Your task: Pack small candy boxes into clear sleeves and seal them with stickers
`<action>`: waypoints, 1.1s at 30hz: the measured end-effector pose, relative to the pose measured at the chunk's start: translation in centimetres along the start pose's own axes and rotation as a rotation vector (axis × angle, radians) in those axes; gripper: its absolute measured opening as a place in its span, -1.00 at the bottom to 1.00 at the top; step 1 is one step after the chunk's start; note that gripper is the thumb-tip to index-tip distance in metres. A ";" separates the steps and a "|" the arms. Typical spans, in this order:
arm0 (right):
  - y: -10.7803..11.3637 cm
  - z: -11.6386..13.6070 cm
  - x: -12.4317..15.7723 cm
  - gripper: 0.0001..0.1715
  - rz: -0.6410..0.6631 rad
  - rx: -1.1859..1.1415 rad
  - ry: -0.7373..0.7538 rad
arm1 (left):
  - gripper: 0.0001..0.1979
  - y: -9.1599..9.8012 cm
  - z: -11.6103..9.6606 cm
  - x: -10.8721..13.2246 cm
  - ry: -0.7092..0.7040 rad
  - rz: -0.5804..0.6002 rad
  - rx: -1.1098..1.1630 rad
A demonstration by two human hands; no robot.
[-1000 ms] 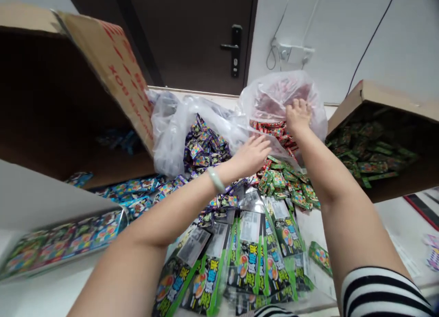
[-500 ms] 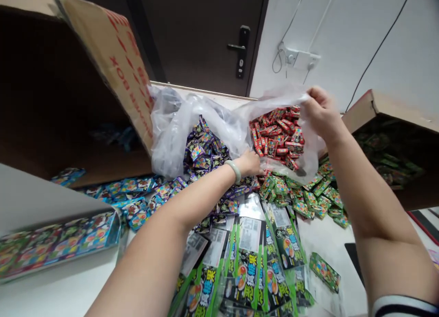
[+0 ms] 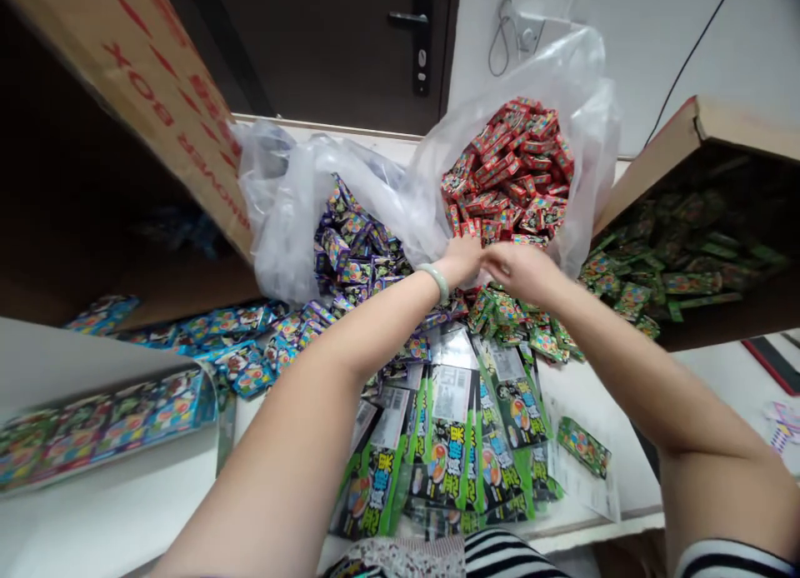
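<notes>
A clear plastic bag (image 3: 593, 103) stands wide at the back, full of small red candy packets (image 3: 509, 166). At its front rim my left hand (image 3: 463, 260), with a pale green bangle on the wrist, is closed on the plastic. Close against it, my right hand (image 3: 523, 270) is also closed at the same rim, its fingers curled; the fingertips are partly hidden. To the left, another clear plastic bag (image 3: 284, 220) lies on its side with purple candy packets (image 3: 359, 245) spilling out. Green candy packets (image 3: 500, 311) lie just below my hands.
Flat black-and-green printed pouches (image 3: 450, 453) are spread at the front. Blue packets (image 3: 243, 366) lie at left beside a large cardboard box (image 3: 168, 95). Another cardboard box (image 3: 743, 124) at right holds green packets. A clear case (image 3: 125, 428) of packets stands front left.
My right hand has left the bag's upper right rim and come down beside my left hand at the front rim. The bag now stands taller and opens wider around the red packets.
</notes>
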State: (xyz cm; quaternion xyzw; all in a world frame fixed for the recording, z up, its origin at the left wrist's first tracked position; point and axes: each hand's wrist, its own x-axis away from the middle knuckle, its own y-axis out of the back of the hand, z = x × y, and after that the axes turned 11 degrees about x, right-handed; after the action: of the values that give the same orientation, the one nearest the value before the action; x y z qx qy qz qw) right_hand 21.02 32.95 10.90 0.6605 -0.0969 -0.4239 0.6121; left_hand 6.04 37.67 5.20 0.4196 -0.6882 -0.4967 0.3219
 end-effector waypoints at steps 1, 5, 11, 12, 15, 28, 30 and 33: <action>-1.8 -0.3 1.6 -0.64 0.058 0.035 -0.037 | -0.70 -0.1 -0.2 -0.1 -0.007 -0.005 -0.013; -5.7 -3.0 4.9 -0.47 0.359 0.333 -0.335 | -0.66 -0.2 -0.6 0.2 0.004 -0.038 -0.053; -4.8 -5.6 2.5 -0.74 0.353 0.201 -0.318 | -0.63 1.0 0.6 0.5 0.020 -0.044 -0.082; -4.3 -5.7 2.0 -0.72 0.329 0.179 -0.313 | -0.63 1.3 0.8 0.3 -0.001 -0.049 -0.079; -3.2 -5.3 1.1 -0.74 0.184 0.088 -0.289 | -0.60 2.3 0.9 -0.8 -0.071 -0.008 -0.076; -1.5 -5.9 -1.9 -0.61 -0.380 -0.117 -0.225 | -0.46 5.3 2.5 -4.3 -0.081 0.093 -0.200; -1.4 -5.9 -2.0 -0.60 -0.389 -0.102 -0.239 | -0.56 5.0 2.7 -4.0 -0.087 0.024 -0.196; -0.7 -4.0 -0.2 -0.68 -0.353 -0.006 -0.282 | -0.66 4.8 2.7 -4.0 -0.061 -0.090 -0.139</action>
State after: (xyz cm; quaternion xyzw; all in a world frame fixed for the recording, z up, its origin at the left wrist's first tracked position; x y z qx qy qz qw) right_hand 23.32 36.13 9.98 0.5994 -0.0631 -0.6131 0.5108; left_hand 4.28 43.07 8.84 0.4115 -0.6421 -0.5697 0.3062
